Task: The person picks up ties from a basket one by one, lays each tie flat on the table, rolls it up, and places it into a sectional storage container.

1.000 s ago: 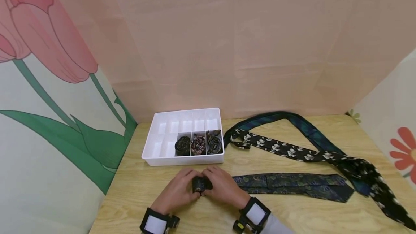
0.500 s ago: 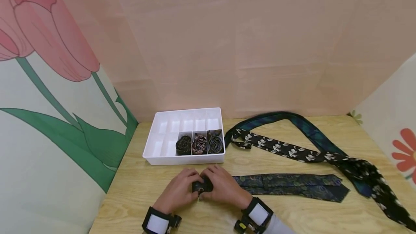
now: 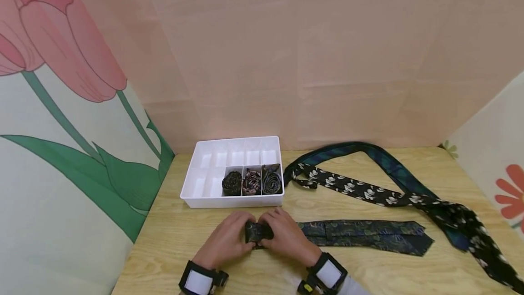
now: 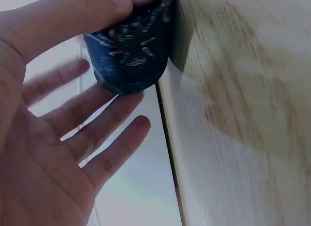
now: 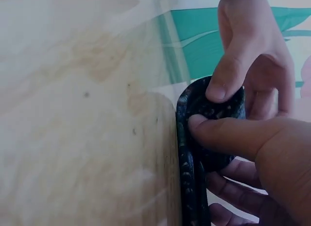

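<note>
A dark patterned necktie (image 3: 364, 233) lies flat on the table, and its left end is wound into a roll (image 3: 254, 232) held between both hands. My left hand (image 3: 230, 240) grips the roll's left side, thumb toward me and fingers on the far side. On the other side, my right hand (image 3: 289, 239) pinches the roll in the same way. The right wrist view shows both thumbs pressed on the face of the coil (image 5: 214, 109), with the unrolled strip running off along the table. In the left wrist view the roll's outer surface (image 4: 129, 56) shows a light woven pattern.
A white divided tray (image 3: 196, 201) stands behind the hands. Three rolled neckties (image 3: 251, 182) sit in its front right compartments. To the right lie a black necktie with white flowers (image 3: 348, 187) and a dark green-blue necktie (image 3: 382, 160), crossing each other.
Both hands keep turning the roll and have shifted slightly right. The tie's flat pointed end has been drawn leftward, so less of it lies stretched out.
</note>
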`<state>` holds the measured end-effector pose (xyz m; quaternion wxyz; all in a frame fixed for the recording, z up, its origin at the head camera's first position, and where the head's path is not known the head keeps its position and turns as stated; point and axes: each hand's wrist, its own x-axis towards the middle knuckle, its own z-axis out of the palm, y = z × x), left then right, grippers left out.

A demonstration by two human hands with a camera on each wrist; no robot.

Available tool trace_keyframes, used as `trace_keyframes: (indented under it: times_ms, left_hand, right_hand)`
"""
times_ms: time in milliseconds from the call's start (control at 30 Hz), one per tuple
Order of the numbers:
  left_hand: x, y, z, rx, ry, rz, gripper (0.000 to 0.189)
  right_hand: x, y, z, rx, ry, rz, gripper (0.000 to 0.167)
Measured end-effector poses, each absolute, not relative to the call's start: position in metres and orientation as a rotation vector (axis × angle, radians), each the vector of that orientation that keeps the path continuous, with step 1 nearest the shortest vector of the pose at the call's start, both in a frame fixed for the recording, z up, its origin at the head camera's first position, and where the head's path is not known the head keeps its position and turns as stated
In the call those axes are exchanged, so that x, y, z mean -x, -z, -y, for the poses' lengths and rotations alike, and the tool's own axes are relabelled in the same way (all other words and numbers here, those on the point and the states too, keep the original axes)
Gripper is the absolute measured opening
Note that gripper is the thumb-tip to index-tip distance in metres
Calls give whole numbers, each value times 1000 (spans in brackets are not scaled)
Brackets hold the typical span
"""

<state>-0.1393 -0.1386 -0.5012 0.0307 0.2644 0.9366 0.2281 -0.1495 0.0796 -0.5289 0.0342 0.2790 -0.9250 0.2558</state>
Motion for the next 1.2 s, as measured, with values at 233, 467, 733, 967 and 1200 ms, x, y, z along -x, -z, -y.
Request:
trace_keyframes:
  times_ms: [233, 467, 733, 967, 1200]
  left_hand:
    - [140, 500, 139, -913, -675, -2889, 39]
    - [139, 500, 138, -941, -668, -2895, 42]
    - [138, 500, 137, -895, -699, -2872, 45]
    - [137, 501, 136, -861, -725, -2873, 47]
    - [137, 500, 134, -920, -667, -2900, 45]
  right_hand:
    - [148, 531, -83, -861, -800, 2830, 51]
    - [147, 527, -84, -874, -845, 2819, 51]
    - [148, 527, -86, -877, -895, 2839, 49]
    - [148, 527, -90, -923, -906, 2857, 51]
    - [146, 528, -95, -907, -909, 2868, 47]
